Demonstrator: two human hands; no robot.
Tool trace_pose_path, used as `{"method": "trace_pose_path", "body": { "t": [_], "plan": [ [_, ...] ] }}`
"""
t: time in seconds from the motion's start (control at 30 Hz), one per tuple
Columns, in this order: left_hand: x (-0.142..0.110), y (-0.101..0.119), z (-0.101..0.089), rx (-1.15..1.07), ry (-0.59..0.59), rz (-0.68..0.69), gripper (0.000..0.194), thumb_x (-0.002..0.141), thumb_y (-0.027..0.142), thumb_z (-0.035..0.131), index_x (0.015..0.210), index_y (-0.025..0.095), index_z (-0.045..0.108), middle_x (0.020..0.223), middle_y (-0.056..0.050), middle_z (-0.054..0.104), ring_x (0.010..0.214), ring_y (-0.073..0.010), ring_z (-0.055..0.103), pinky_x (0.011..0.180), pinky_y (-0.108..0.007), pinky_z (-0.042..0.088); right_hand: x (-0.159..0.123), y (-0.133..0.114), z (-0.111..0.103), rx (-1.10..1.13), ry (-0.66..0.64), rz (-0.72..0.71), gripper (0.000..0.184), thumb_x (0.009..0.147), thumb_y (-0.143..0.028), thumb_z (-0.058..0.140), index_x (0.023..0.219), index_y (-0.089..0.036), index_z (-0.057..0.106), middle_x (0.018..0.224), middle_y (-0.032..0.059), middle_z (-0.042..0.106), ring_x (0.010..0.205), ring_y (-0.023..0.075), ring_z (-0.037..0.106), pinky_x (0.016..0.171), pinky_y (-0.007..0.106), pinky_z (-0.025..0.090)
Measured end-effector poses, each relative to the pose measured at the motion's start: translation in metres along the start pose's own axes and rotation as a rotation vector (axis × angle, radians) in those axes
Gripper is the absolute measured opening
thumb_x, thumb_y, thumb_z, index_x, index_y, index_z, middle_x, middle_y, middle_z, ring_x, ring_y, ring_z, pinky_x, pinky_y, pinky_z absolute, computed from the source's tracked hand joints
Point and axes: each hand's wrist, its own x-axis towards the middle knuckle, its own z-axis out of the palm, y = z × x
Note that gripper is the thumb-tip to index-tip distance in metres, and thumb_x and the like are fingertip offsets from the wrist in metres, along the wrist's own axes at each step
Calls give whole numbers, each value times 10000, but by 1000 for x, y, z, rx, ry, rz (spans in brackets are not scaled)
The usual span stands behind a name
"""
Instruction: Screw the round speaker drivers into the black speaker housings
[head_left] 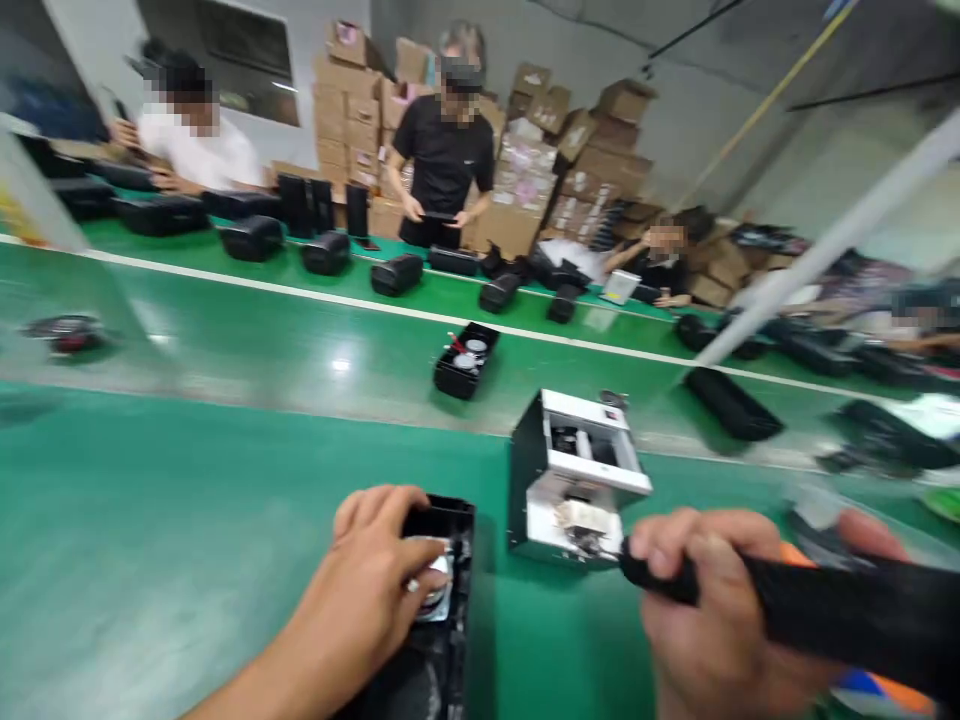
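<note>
My left hand (pixel 371 575) rests on a long black speaker housing (pixel 463 610) lying on the green bench. Its fingers curl over the far end and close round a silver speaker driver (pixel 436 606) inside, partly hidden by them. In my right hand (pixel 712 610) is a black electric screwdriver (pixel 840 600), gripped round its body. The tip points left and reaches the front tray of a white-and-black screw feeder (pixel 592 412). Whether a screw sits on the bit is too small to tell.
Behind the bench runs a green conveyor belt (pixel 337 340) carrying an open black housing (pixel 466 362) with drivers and red wires. A black case (pixel 731 402) lies farther right. Several people work across the line, with stacked cardboard boxes (pixel 349 120) behind. A pale post (pixel 825 240) slants at right.
</note>
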Motion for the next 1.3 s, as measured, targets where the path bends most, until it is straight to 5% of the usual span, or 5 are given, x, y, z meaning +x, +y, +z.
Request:
{"method": "trace_pose_path", "body": {
  "t": [0.07, 0.17, 0.43, 0.67, 1.3],
  "plan": [
    [-1, -14, 10, -44, 48, -27, 240, 1015, 295, 719, 1134, 410, 892, 1750, -110, 459, 1545, -540, 466, 1160, -847, 445, 2, 1, 1, -47, -69, -87, 667, 1015, -119, 771, 1544, -402, 480, 799, -92, 646, 577, 199, 571, 621, 372, 577],
    [-4, -28, 19, -237, -98, -162, 325, 1098, 512, 593, 1315, 472, 831, 1874, -7, 264, 1611, -447, 477, 1251, -712, 497, 2, 9, 4, -76, -111, -136, 608, 1072, -129, 723, 1569, -358, 456, 808, -92, 619, 592, 179, 581, 629, 347, 577],
    [1, -10, 18, -381, -132, -364, 422, 1089, 570, 541, 1195, 345, 882, 1834, -55, 316, 1620, -424, 481, 1332, -673, 394, -11, 15, 5, -110, -189, -1, 523, 1066, -150, 755, 1489, -299, 486, 825, -75, 633, 613, 161, 594, 640, 322, 560],
    [2, 1, 20, -451, -115, -454, 320, 1052, 463, 603, 1103, 328, 888, 1742, -89, 414, 1538, -397, 552, 1299, -675, 434, -28, -21, 21, 90, -172, 360, 552, 1081, -171, 746, 1541, -355, 504, 725, -87, 576, 503, 135, 513, 496, 241, 521],
    [10, 21, 3, -466, -175, -514, 168, 1027, 209, 750, 1095, 294, 878, 1666, -103, 459, 1517, -342, 568, 1268, -556, 503, -92, -11, 65, 200, -329, 351, 549, 1128, -203, 691, 1578, -427, 469, 795, -87, 561, 541, 151, 557, 553, 315, 522]
  ]
}}
